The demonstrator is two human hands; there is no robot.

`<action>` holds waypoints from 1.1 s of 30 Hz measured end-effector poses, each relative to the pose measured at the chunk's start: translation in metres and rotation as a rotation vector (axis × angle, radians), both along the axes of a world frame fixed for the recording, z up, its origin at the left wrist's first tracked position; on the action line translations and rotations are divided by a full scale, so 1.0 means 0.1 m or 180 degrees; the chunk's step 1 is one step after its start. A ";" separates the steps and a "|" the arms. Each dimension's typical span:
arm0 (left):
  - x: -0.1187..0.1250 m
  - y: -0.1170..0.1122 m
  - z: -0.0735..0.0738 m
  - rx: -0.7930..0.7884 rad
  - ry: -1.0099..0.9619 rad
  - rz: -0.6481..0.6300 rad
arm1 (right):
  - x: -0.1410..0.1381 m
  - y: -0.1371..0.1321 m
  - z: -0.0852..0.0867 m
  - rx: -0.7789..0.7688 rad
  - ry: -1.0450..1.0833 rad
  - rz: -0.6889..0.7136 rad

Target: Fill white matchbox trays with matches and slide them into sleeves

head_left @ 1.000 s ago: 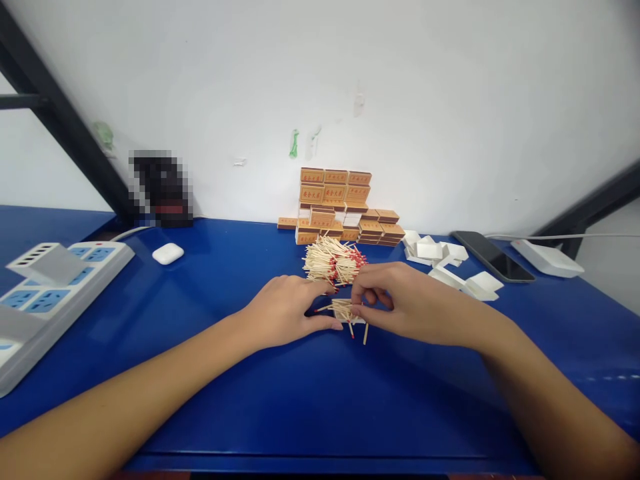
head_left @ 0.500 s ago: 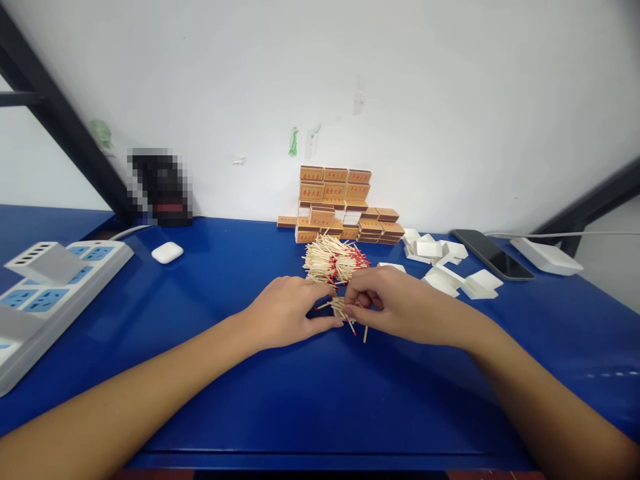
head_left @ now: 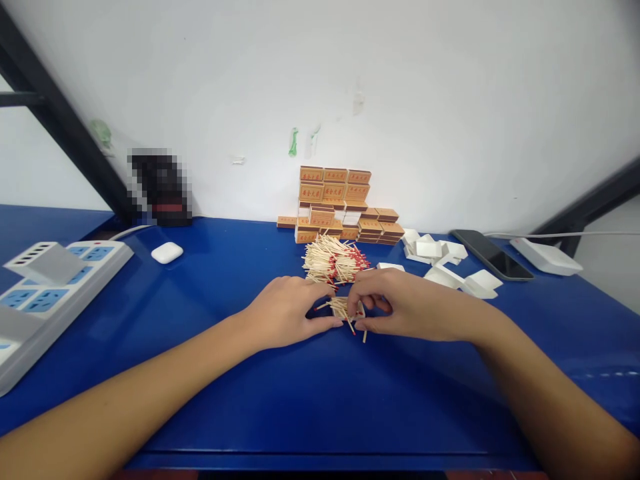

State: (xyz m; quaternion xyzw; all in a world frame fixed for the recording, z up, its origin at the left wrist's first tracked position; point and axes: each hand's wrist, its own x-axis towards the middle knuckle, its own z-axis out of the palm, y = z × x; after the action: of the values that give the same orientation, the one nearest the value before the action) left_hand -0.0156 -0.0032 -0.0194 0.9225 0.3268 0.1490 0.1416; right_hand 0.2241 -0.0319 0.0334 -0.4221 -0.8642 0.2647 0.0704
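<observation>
My left hand [head_left: 286, 312] rests on the blue table [head_left: 320, 400], fingers curled, its thumb and fingertips pressed against a small bundle of matches [head_left: 342, 309] that seems to lie in a white tray mostly hidden by the hands. My right hand [head_left: 405, 305] is curled over the same bundle from the right, fingertips on the matches. One or two loose matches [head_left: 365, 335] lie just in front of it. A larger heap of red-tipped matches [head_left: 333, 260] sits right behind the hands.
Orange matchboxes [head_left: 335, 203] are stacked against the white wall. White inner trays [head_left: 450, 263] lie at the right, then a black phone [head_left: 493, 255] and a white adapter [head_left: 547, 257]. A power strip [head_left: 45, 293] and a white earbud case [head_left: 167, 252] sit at the left.
My right hand has shifted slightly over the small bundle, its fingers working the matches. The left hand has stayed in place.
</observation>
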 end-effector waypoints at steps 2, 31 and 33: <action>0.00 0.00 0.00 0.0003 0.0010 -0.0006 | -0.02 0.00 -0.02 -0.0072 0.0016 -0.0001; 0.00 0.00 0.00 -0.0036 0.0004 0.0002 | 0.08 0.11 -0.10 0.0564 -0.0212 -0.0219; 0.00 -0.01 -0.01 -0.0030 0.0019 0.0011 | 0.08 0.11 -0.10 0.0554 -0.0220 -0.0234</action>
State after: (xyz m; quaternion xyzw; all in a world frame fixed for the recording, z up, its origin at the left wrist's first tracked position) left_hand -0.0157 -0.0039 -0.0201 0.9217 0.3295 0.1450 0.1448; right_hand 0.2323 -0.0208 0.0232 -0.4547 -0.8698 0.1711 0.0866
